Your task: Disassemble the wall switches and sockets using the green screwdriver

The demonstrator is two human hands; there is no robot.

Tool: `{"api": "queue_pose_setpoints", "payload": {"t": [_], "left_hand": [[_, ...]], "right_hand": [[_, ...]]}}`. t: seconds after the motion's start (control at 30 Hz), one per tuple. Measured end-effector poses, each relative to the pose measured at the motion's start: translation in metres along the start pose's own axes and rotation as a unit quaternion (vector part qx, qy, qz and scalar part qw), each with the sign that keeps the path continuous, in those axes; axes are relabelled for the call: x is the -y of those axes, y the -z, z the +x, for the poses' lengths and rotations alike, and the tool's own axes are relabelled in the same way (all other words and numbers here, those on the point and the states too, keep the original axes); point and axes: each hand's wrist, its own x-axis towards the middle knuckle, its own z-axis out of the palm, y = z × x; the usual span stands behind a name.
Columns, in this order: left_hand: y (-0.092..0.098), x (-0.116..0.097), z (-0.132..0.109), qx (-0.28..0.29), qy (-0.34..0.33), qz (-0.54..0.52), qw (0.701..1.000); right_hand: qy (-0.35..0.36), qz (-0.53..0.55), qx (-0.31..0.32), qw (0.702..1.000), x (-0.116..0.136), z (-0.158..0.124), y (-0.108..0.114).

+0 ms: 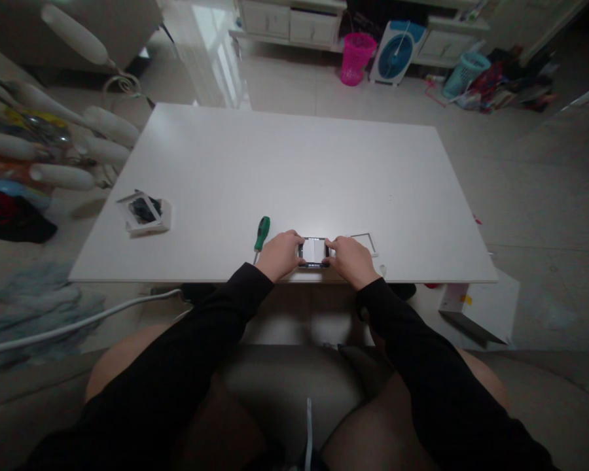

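Note:
On the white table [294,170], near its front edge, lies a small wall switch [313,252] with white rockers in a dark frame. My left hand [281,255] grips its left side with curled fingers. Curled the same way, my right hand [352,260] holds its right side. A green-handled screwdriver [261,235] rests just left of my left hand. A thin white square frame [364,243] lies flat beside my right hand.
A small open box with a dark part inside [144,213] sits at the table's left. A white cable [78,324] runs below the front edge. A pink basket [356,57], a fan [397,52] and a teal basket [466,73] stand on the far floor. A carton [476,307] lies at the right.

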Motion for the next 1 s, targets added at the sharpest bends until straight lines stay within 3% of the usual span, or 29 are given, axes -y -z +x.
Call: {"api": "queue_pose_setpoints", "payload": {"t": [0.77,1.0], "left_hand": [[0.003,-0.005,-0.004,-0.002,0.009,0.025,1.0],[0.007,-0.01,-0.009,-0.013,-0.038,0.04,0.998]], "right_hand": [[-0.001,-0.004,0.001,1.0,0.002,-0.001,0.002],[0.023,-0.015,-0.002,1.0,0.003,-0.01,0.014]]}}
